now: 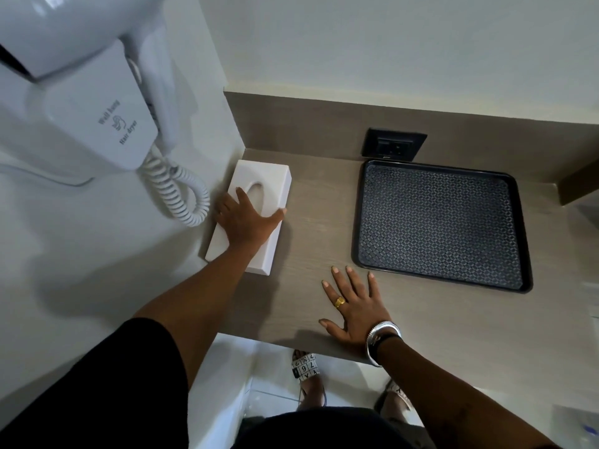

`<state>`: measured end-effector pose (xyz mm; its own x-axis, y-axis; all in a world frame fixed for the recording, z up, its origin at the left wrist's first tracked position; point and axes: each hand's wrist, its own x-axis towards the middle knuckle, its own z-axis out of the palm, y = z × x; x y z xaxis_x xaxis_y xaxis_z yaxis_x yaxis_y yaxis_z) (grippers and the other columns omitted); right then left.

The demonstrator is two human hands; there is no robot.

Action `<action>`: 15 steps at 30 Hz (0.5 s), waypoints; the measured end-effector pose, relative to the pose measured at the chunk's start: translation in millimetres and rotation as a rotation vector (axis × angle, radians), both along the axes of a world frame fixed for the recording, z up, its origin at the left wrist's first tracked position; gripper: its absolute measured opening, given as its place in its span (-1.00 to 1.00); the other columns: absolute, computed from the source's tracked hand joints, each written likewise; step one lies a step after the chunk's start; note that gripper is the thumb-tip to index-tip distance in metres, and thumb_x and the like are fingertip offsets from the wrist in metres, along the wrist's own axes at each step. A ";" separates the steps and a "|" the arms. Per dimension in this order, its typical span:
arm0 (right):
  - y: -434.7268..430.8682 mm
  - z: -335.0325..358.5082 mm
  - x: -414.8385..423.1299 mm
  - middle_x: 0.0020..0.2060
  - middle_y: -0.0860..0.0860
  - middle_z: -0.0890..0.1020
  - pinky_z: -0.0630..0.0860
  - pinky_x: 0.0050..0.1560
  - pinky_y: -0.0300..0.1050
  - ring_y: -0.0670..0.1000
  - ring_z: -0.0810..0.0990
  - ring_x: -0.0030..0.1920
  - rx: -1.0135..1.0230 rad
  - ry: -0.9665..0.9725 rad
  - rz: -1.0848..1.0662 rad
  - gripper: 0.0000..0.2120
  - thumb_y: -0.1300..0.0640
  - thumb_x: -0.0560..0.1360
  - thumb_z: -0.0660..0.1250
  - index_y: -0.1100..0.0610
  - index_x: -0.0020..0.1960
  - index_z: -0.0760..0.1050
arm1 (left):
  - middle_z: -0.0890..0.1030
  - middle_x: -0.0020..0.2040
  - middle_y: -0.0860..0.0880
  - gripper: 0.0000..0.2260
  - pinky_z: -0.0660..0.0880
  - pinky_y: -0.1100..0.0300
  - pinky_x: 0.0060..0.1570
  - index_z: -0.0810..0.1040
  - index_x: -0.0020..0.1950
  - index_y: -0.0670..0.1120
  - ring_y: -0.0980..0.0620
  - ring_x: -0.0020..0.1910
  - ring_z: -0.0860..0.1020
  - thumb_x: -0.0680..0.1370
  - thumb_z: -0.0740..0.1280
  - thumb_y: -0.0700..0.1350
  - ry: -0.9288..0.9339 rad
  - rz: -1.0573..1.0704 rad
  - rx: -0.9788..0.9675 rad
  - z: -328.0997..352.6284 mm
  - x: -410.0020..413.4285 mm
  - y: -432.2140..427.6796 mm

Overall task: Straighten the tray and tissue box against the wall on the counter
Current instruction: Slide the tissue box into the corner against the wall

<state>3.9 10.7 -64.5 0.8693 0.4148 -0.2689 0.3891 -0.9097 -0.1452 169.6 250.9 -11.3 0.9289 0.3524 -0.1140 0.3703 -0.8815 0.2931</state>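
Observation:
A white tissue box (pixel 262 179) lies along the left wall on the wooden counter (pixel 317 222), its far end close to the back corner. My left hand (pixel 248 222) rests on top of the box, thumb over its right edge and fingers over the left side. A black tray (pixel 440 222) with a woven pattern lies flat at the back right, its far edge against the backsplash. My right hand (pixel 355 306) lies flat on the counter with fingers spread, just left of the tray's near corner and not touching it.
A white wall-hung hair dryer (pixel 97 108) with a coiled cord (pixel 181 192) hangs on the left wall beside the box. A black power socket (pixel 393 144) sits in the backsplash behind the tray. The counter's front edge runs below my right hand.

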 end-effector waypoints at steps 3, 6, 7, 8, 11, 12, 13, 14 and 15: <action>-0.5 -1.5 -0.3 0.53 0.11 0.29 0.16 0.39 0.47 0.27 0.25 0.50 0.004 0.012 0.003 -0.24 -0.40 0.45 0.10 0.00 0.51 0.29 | 0.08 0.61 -0.26 -0.06 -0.07 -0.26 0.53 0.11 0.59 -0.11 -0.27 0.59 0.05 0.41 0.13 0.49 -0.124 -0.147 0.057 -1.9 -24.4 2.7; -1.2 -2.6 0.0 0.52 0.12 0.30 0.15 0.39 0.47 0.27 0.27 0.49 0.008 0.016 0.002 -0.25 -0.40 0.45 0.09 0.01 0.51 0.30 | 0.06 0.63 -0.20 -0.09 -0.15 -0.18 0.55 0.12 0.61 -0.08 -0.21 0.61 0.04 0.45 0.07 0.50 -0.237 -0.374 0.168 -11.0 -64.8 15.1; -1.3 -3.4 0.1 0.52 0.12 0.30 0.15 0.39 0.47 0.27 0.26 0.49 0.008 0.017 0.001 -0.24 -0.40 0.45 0.09 0.01 0.51 0.30 | 0.06 0.63 -0.20 -0.09 -0.10 -0.20 0.56 0.12 0.61 -0.09 -0.21 0.61 0.04 0.45 0.09 0.50 -0.255 -0.443 0.194 -16.4 -76.3 20.7; -1.5 -4.1 0.1 0.52 0.12 0.29 0.14 0.39 0.47 0.27 0.25 0.50 0.007 0.020 0.001 -0.24 -0.40 0.45 0.09 0.01 0.51 0.30 | 0.06 0.63 -0.20 -0.08 -0.04 -0.22 0.56 0.13 0.61 -0.10 -0.21 0.61 0.04 0.45 0.11 0.49 -0.266 -0.500 0.221 -21.3 -84.0 25.5; -0.9 -4.4 0.4 0.54 0.11 0.26 0.10 0.41 0.47 0.26 0.21 0.51 -0.001 0.031 -0.001 -0.24 -0.40 0.45 0.09 0.00 0.52 0.27 | 0.06 0.63 -0.20 -0.06 0.00 -0.22 0.56 0.12 0.61 -0.10 -0.21 0.61 0.05 0.44 0.08 0.51 -0.249 -0.546 0.254 -23.6 -84.3 29.6; -1.0 -4.5 0.4 0.54 0.11 0.25 0.07 0.42 0.46 0.26 0.20 0.52 -0.005 0.033 0.000 -0.24 -0.40 0.45 0.09 0.00 0.52 0.26 | 0.06 0.63 -0.20 -0.06 -0.01 -0.22 0.56 0.11 0.61 -0.09 -0.21 0.61 0.05 0.43 0.07 0.52 -0.230 -0.532 0.251 -21.1 -79.9 27.5; -1.2 -4.5 0.1 0.55 0.10 0.24 0.04 0.43 0.45 0.26 0.19 0.52 -0.006 0.034 -0.001 -0.24 -0.40 0.45 0.09 0.00 0.53 0.25 | 0.06 0.63 -0.19 -0.05 -0.02 -0.21 0.56 0.12 0.61 -0.08 -0.21 0.61 0.06 0.42 0.06 0.53 -0.214 -0.517 0.251 -18.4 -74.9 24.6; -1.1 -3.9 0.0 0.55 0.10 0.24 0.00 0.43 0.43 0.26 0.19 0.52 -0.008 0.038 -0.003 -0.24 -0.40 0.46 0.09 0.00 0.53 0.25 | 0.07 0.63 -0.19 -0.05 -0.02 -0.21 0.56 0.12 0.61 -0.08 -0.21 0.61 0.06 0.42 0.06 0.54 -0.197 -0.507 0.255 -16.1 -69.7 22.4; -1.0 -4.4 0.1 0.55 0.10 0.24 -0.02 0.43 0.41 0.26 0.19 0.52 -0.007 0.035 -0.003 -0.24 -0.40 0.46 0.10 0.00 0.53 0.25 | 0.07 0.63 -0.19 -0.05 -0.03 -0.21 0.56 0.13 0.60 -0.07 -0.21 0.61 0.06 0.41 0.06 0.54 -0.185 -0.499 0.261 -15.0 -63.8 21.4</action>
<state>4.0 9.7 -68.9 0.8606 0.4097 -0.3026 0.3807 -0.9121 -0.1522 105.8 272.3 -26.3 0.9857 -0.1378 0.0974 -0.1443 -0.9875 0.0628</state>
